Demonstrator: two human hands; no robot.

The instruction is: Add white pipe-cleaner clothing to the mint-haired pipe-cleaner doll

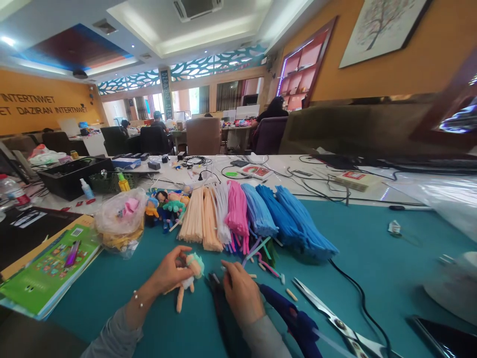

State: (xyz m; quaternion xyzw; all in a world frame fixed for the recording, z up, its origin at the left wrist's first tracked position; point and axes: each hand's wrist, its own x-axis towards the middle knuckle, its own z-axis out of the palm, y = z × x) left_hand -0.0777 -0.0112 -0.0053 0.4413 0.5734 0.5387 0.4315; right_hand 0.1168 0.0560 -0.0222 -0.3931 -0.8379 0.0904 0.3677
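Pinched between the thumb and fingers of my left hand (173, 271) is a small doll (196, 265) with mint-green hair, a peach face and peach legs. My right hand (240, 288) is to the right of the doll, its fingers curled together; a small pale bit shows at the fingertips, too small to name. Beneath and beside that hand lie black-handled pliers (219, 303). A dark blue glue gun (288, 315) rests to its right, and large open scissors (335, 320) lie farther right.
Bundles of peach (194, 216), pink (237, 211) and blue (305, 226) fuzzy stems line the mat's back. A plastic bag (121, 214) and green book (52, 268) lie left. A black cord (357, 283), phone (447, 338) and loose stem pieces lie right.
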